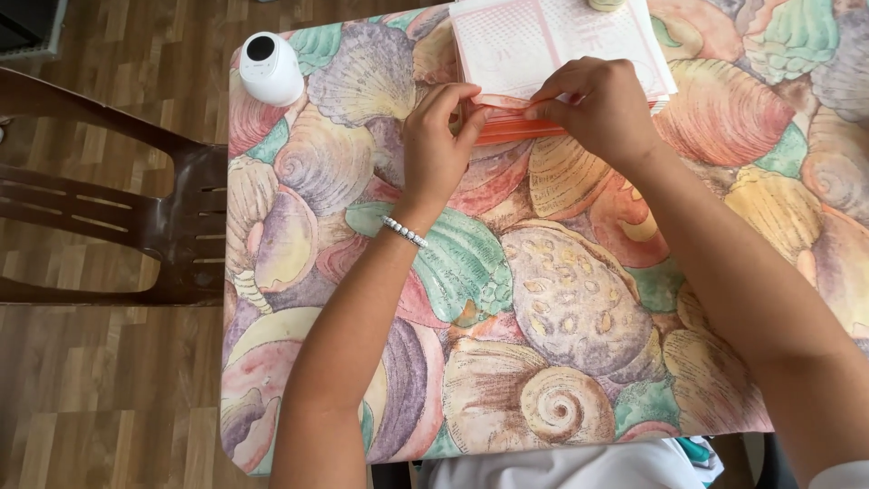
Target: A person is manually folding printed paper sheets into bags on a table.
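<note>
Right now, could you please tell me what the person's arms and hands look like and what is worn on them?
Both forearms are bare, with no sleeves in view. The left hand has a white beaded bracelet around its wrist. The right hand shows no ring, watch or glove.

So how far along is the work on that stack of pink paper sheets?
Done: the pink paper stack lies at the far edge of the shell-patterned table. In hand: the left hand and right hand both pinch its near edge, over an orange strip. Left: no sheet looks lifted or turned. A white round device stands untouched at the corner.
</note>
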